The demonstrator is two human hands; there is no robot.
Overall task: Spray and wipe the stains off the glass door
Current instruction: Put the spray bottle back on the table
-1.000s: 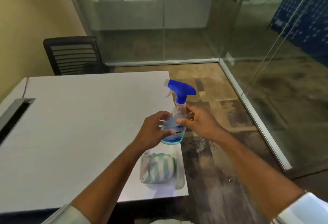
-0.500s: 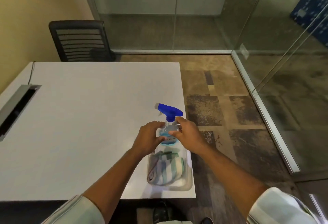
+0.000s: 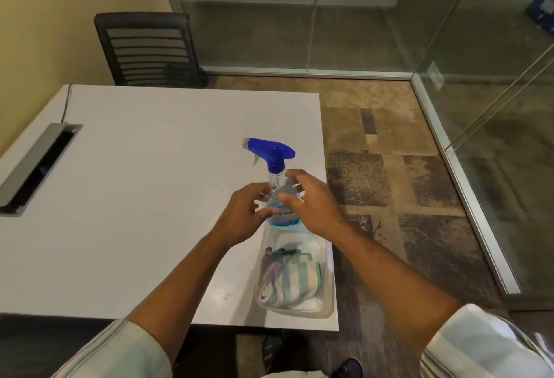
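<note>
Blue-capped spray bottle (image 3: pixel 271 151) stood on counter (image 3: pixel 150 168), left grip (image 3: pixel 244 216) and right grip (image 3: pixel 316 207) both curled round its body. Cloth (image 3: pixel 289 283) lay in tray (image 3: pixel 329 296). Glass door (image 3: pixel 494 63) apparently unsprayed; spraying and wiping both left.

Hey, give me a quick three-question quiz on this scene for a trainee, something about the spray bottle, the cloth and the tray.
1. Multiple choice: what colour is the trigger head of the spray bottle? A red, B blue, C green.
2. True or false: the striped cloth lies inside the clear tray on the white table.
3. Fill in: the bottle's nozzle points to the person's ____ side.

Key: 1 B. 2 True. 3 Left.
</note>
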